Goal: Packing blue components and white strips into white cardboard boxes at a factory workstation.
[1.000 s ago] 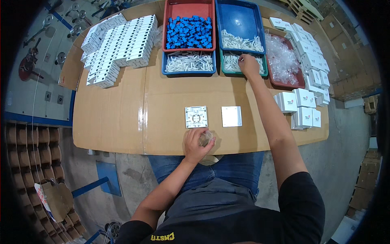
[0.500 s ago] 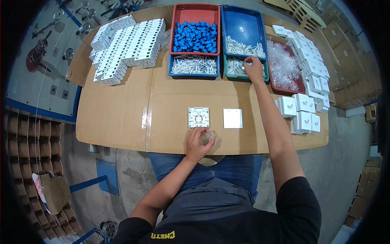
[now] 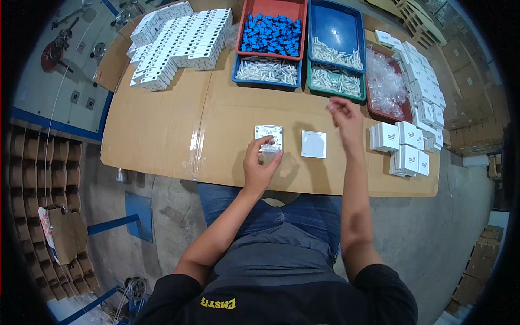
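My left hand curls thumb and fingers around a small clear plastic piece, over the near edge of a white square frame with a cut-out middle. Whether the piece is a bag or a cover, I cannot tell. To the right of the frame lies a flat white square plate. My right hand is in the air beyond the plate's right side, fingers bent together; anything pinched in them is too small to make out. Nearest to it is the green tray of small white plugs.
Across the back stand a red tray of blue clips and blue trays with white plugs. A red bin of clear plastic pieces is at right, beside stacked white square plates. White boxy units fill the back left.
My right hand has come back from the green tray toward me. My left hand has moved forward onto the white frame with the clear plastic piece. The whole view has shifted slightly.
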The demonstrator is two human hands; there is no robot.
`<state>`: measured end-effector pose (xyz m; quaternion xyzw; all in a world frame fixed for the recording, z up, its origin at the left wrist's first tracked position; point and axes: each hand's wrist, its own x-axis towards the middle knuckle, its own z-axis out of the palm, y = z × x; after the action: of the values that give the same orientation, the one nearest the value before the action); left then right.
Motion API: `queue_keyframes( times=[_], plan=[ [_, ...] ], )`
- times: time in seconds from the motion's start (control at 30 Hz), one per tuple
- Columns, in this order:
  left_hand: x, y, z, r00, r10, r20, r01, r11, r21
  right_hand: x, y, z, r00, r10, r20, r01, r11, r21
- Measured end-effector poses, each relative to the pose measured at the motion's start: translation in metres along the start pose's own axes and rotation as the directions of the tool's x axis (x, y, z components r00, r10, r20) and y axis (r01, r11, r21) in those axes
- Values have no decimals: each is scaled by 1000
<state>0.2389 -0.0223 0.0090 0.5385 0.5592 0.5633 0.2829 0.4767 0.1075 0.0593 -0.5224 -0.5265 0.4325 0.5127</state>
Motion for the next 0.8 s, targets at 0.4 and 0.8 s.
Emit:
queue_keyframes(
  times=[0.4,0.8],
  plan=[
    [15,53,-12,975,209,77,-215,974,72,-97,-63,45,974,61,220,-86,990,107],
    [10,68,-20,956,236,177,-257,961,105,-111,-84,51,965,-22,263,76,978,-196]
  ],
)
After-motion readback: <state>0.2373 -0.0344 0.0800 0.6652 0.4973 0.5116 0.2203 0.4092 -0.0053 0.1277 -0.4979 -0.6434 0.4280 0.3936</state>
